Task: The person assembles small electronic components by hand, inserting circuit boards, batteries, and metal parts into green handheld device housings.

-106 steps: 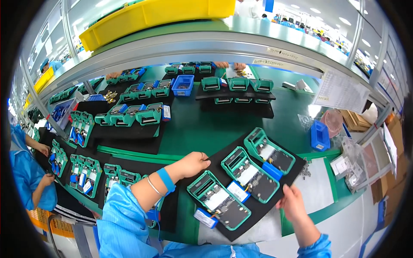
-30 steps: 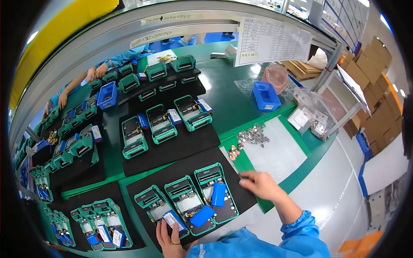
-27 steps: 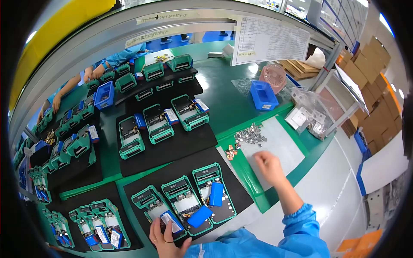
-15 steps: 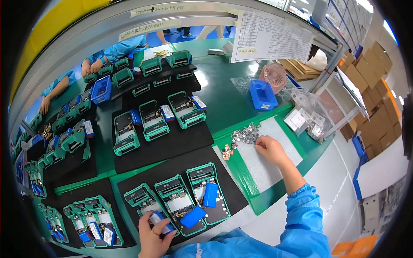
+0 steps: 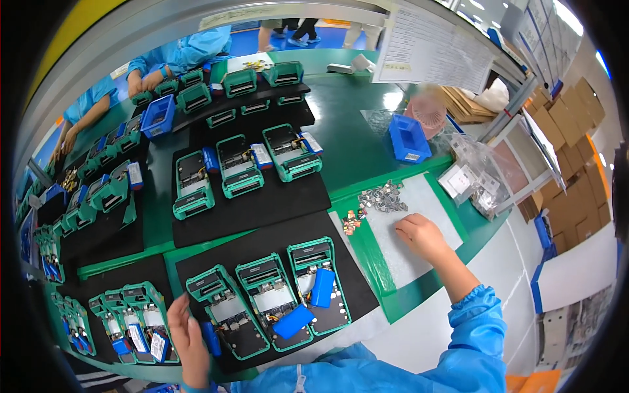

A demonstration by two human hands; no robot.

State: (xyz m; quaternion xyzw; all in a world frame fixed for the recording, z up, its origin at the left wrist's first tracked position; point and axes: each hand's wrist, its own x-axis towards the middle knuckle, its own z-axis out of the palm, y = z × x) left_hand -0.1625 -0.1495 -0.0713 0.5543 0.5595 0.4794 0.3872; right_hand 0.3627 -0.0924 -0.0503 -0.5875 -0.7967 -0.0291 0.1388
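My left hand [image 5: 188, 337] is open, fingers stretched out, just left of a blue battery pack [image 5: 211, 338]. That pack lies beside the leftmost of three green device housings [image 5: 228, 313] on the near black mat. Two more blue packs rest on the other housings: one on the middle housing [image 5: 293, 321], one on the right housing [image 5: 322, 288]. Over a white sheet [image 5: 419, 262], my right hand [image 5: 422, 237] is closed, thumb and fingers pinched together; what they hold, if anything, is hidden. Beyond it lie a pile of small metal parts [image 5: 385, 196] and a few copper-coloured pieces [image 5: 352, 221].
Three more housings [image 5: 239, 167] stand on a second black mat [image 5: 255, 219]. Further housings with packs [image 5: 134, 327] are at the left. A blue bin [image 5: 409, 139], a pink round fan [image 5: 427, 114] and plastic bags [image 5: 475, 180] sit at the right. Co-workers' hands [image 5: 147, 80] are at far left.
My left hand has let go of the blue battery pack and moved left; the pack now lies left of the leftmost housing. My right hand has drawn slightly back from the metal parts.
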